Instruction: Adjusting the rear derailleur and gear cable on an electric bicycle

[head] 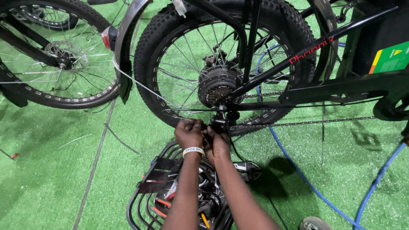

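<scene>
Closest to my lens, both forearms run up from six o'clock toward the middle of the view, over a black wire rack (140, 200) on the floor that holds dark parts with small orange and yellow bits. At the fingers: my left hand (188, 133), a pale band on its wrist, has its fingers curled tight together at the lower edge of the wheel, but I cannot tell what they grip. My right hand (218, 142) sits just beside it at three o'clock, fingers closed around the small black rear derailleur (220, 122) hanging under the axle. Straight above, at twelve o'clock, sits the dark round hub with its steel sprocket cluster (217, 85), inside the spoked rear wheel with a fat knobbly black tyre (147, 55). A grey chain (306, 123) runs off toward three o'clock beneath the black frame tube (315, 47). A blue hose (294, 166) curves over the green artificial turf (51, 170) at four o'clock. A second spoked bicycle wheel (55, 55) stands at ten o'clock.
</scene>
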